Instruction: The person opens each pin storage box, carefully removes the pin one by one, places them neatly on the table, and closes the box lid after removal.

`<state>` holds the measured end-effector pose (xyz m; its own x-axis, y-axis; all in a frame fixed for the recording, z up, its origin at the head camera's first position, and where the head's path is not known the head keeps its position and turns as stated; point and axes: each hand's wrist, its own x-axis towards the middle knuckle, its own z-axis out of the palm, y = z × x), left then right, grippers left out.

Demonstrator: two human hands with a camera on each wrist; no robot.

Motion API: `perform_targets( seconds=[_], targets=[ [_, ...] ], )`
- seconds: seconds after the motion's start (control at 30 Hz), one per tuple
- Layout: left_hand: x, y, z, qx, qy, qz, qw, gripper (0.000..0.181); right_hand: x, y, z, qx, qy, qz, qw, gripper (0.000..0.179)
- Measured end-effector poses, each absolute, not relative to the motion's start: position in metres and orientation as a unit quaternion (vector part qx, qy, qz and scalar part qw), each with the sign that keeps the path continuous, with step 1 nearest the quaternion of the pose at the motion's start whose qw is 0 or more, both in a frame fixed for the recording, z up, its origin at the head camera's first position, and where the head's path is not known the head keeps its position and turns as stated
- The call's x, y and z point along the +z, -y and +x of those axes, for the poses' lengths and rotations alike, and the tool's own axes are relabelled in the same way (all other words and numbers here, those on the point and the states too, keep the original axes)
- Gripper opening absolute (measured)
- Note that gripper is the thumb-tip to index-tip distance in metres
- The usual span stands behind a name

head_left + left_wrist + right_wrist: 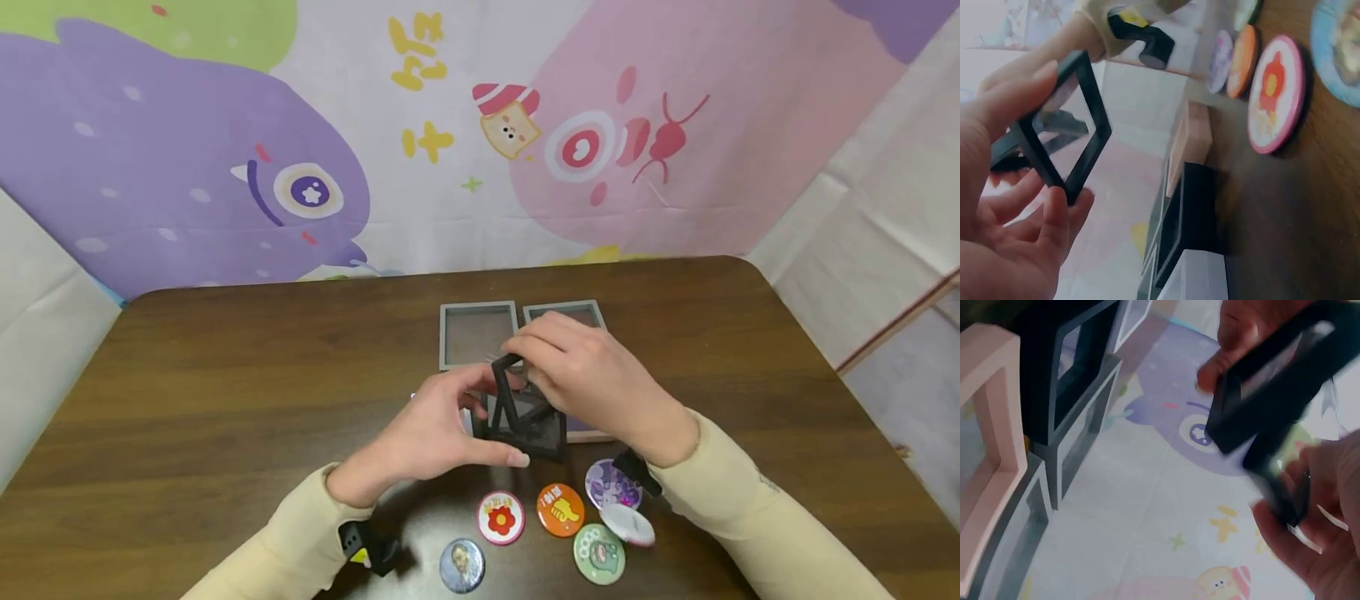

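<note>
Above the table, both hands hold an opened-up black square display frame in two hinged-looking or separate parts; I cannot tell which. My left hand (431, 429) grips one square black frame half (1092, 94) by its edges, thumb on one side and fingers on the other. With its fingertips, my right hand (592, 375) pinches the other black frame half (1279, 478), set at an angle to the first and blurred in the right wrist view. Below the hands stands another black frame (1194, 219), between a pink frame (1197, 134) and a white frame (1204, 275).
Two grey frames (477, 305) lie behind the hands. Nearer the front edge are several round badges: a red-flower one (501, 517), an orange one (560, 509), a green one (599, 553), a purple one (611, 482), a blue one (462, 566) and a tilted white one (628, 525).
</note>
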<state>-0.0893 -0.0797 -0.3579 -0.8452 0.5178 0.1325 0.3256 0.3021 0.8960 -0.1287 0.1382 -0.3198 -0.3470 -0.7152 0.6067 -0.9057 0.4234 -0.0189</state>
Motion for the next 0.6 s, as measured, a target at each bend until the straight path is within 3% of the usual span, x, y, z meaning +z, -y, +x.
perform_targets(
  seconds=[0.37, 0.6],
  targets=[
    [-0.367, 0.088, -0.097, 0.529, -0.818, 0.205, 0.094, 0.067, -0.331, -0.136, -0.136, 0.271, 0.833, 0.412, 0.252, 0.024],
    [-0.367, 0.088, -0.099, 0.546, -0.813, 0.188, 0.075, 0.071, -0.328, -0.136, -0.133, 0.292, 0.837, 0.409, 0.216, 0.023]
  ],
)
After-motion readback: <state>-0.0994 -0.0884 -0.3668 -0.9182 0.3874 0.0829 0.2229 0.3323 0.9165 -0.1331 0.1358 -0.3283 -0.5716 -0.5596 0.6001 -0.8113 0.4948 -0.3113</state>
